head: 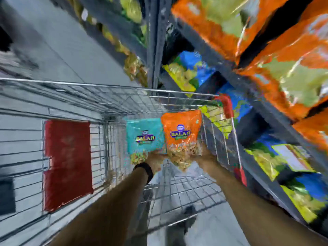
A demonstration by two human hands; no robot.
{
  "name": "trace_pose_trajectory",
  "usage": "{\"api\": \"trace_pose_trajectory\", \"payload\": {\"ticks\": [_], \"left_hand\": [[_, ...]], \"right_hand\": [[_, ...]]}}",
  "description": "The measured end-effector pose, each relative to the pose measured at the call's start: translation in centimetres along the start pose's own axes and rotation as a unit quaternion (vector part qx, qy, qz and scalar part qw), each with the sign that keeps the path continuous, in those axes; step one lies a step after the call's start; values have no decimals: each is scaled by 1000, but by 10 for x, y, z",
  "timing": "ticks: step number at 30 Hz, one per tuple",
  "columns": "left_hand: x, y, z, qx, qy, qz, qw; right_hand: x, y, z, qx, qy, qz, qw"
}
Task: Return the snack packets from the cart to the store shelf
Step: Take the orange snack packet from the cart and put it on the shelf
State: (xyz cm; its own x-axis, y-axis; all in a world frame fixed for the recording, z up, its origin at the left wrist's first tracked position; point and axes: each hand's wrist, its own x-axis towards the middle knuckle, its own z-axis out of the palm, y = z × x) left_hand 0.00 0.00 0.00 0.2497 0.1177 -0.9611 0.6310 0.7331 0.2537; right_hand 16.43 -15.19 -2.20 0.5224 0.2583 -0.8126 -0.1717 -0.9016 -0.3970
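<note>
I look down into a wire shopping cart [124,96]. My left hand [156,159], with a black band at the wrist, grips the bottom of a teal snack packet [144,134]. My right hand [206,154] grips the bottom of an orange snack packet [182,128]. Both packets are held upright side by side above the cart's basket, near its right wall. The store shelf [230,71] runs along the right, its dark boards packed with orange packets [276,55] above and blue-and-yellow packets [191,68] below. The picture is blurred.
A red panel [67,162] lies on the cart's folded child seat at the left. Red corner guards [227,105] sit on the cart's right rim, close to the shelf. Grey tiled floor [62,41] stretches along the aisle at the upper left.
</note>
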Motion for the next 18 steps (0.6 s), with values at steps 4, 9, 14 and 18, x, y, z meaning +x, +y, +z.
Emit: {"api": "trace_pose_trajectory", "payload": {"ticks": [4,9,14,18], "left_hand": [[19,-5,22,38,-20,1,999],[33,-13,42,26,4,57,998],[12,-13,43,44,6,72,996],[-32,-8,32,57,-9,85,995]], "right_hand": [[14,-8,-4,15,-3,38,999],[15,-9,3,67,-6,40,997],[2,-10,2,103,-6,29,994],[-40,-26,-6,107,-21,18,994]]}}
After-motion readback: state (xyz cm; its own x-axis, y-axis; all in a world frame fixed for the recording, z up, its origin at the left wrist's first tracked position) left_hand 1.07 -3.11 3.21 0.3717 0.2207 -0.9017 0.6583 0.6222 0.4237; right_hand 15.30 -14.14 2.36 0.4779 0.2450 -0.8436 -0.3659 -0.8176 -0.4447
